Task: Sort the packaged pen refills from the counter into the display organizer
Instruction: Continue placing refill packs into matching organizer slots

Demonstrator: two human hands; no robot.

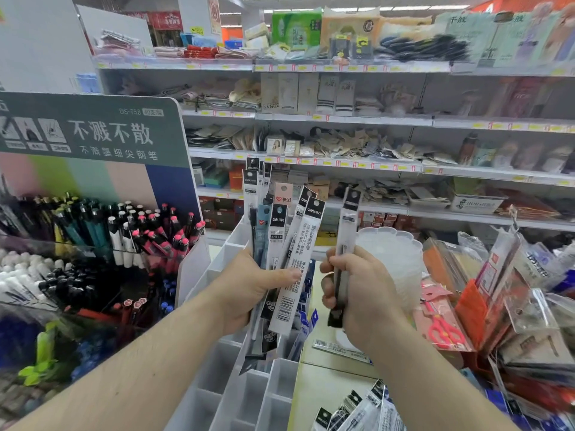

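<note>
Closest to the camera, a few more refill packs [351,409] lie on the pale tabletop [326,390] at the bottom edge, cut off by the frame and pretty blurry, so the print can't be read. Next to them is the white plastic display organizer [245,396], boxy compartments with thin walls; the ones nearest look bare, and the ones further up are mostly hidden behind the arms.

The left hand [249,290] has its grip clamped on a fanned bunch of packaged pen refills [280,244], long flat glossy sleeves with black headers and a barcode on one; the lower ends poke out below the palm over the organizer. The right hand [364,293] is closed around a single refill pack [347,244], held upright just beside the bunch, its middle covered by the fingers [329,265].

Off to the right, red-handled scissors [443,332] in crinkly clear packaging. Left, a pen display [93,237] with tiers of capped pens, half smeared. Behind it all, store shelves [342,119], too soft to make out.
</note>
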